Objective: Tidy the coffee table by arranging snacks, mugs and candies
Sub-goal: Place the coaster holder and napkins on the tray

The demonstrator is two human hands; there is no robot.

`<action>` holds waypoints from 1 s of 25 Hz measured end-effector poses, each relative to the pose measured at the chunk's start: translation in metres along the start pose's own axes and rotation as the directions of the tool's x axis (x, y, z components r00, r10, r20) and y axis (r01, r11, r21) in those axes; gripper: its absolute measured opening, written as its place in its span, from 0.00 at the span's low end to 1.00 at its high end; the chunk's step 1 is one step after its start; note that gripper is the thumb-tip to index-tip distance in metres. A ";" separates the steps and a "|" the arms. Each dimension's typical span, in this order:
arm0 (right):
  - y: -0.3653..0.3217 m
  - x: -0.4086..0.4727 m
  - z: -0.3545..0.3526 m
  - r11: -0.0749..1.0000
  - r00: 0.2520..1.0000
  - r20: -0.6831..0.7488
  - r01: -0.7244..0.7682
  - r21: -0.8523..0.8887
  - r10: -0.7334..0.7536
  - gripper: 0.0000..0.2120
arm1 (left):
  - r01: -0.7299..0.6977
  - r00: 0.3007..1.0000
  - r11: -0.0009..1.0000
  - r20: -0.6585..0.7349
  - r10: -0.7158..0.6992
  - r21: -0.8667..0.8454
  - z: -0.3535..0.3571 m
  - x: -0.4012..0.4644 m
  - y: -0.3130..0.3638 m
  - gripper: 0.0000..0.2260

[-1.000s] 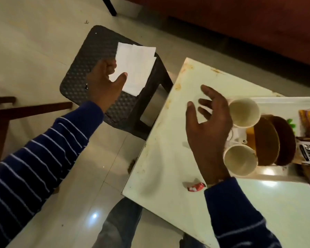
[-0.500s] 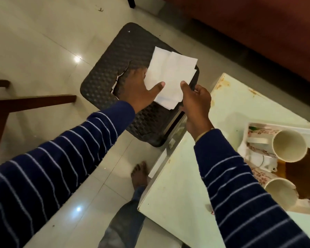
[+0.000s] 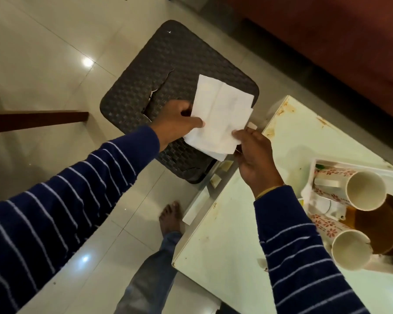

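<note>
A: Why both hands on the napkins [image 3: 218, 118]?

B: The left hand [image 3: 176, 123] pinches their left edge and the right hand [image 3: 253, 155] clamps the near-right corner, likely to square the stack above the stool [image 3: 145, 87]; the mugs [image 3: 363, 191] lie in the tray [image 3: 313, 164], far right on the table [image 3: 225, 241].

A dark woven plastic stool [image 3: 168, 71] with a cracked, torn seat stands on the glossy pale tiled floor [image 3: 43, 53], between a brown wooden furniture rail [image 3: 36, 120] at the left and a reddish-brown sofa [image 3: 327, 37] along the upper right.
</note>
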State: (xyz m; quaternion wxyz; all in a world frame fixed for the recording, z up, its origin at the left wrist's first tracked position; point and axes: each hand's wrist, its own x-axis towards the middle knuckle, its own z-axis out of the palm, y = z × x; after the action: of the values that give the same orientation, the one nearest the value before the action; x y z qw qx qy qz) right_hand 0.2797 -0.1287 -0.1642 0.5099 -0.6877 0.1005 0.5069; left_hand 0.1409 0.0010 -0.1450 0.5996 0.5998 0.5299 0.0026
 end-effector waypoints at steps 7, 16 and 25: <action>0.019 -0.031 -0.029 0.993 0.977 0.214 -0.041 0.108 0.017 0.13 | 0.208 0.949 0.908 0.298 -0.098 -0.364 0.002 -0.032 -0.009 0.19; 0.029 -0.079 -0.101 0.999 0.930 0.365 0.024 0.046 -0.039 0.15 | 0.264 0.855 0.894 0.517 -0.043 -0.361 0.060 -0.081 -0.011 0.22; 0.026 -0.142 -0.207 0.972 0.945 0.253 0.171 0.160 -0.208 0.07 | 0.117 0.790 0.909 0.593 0.158 -0.399 0.129 -0.123 0.015 0.12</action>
State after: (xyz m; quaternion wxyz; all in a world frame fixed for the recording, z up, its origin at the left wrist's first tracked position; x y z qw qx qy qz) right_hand 0.3199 -0.3607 -0.0735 0.6110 -0.5830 -0.0019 0.5355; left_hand 0.1789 -0.1664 -0.0926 0.8519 0.4321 0.2869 -0.0726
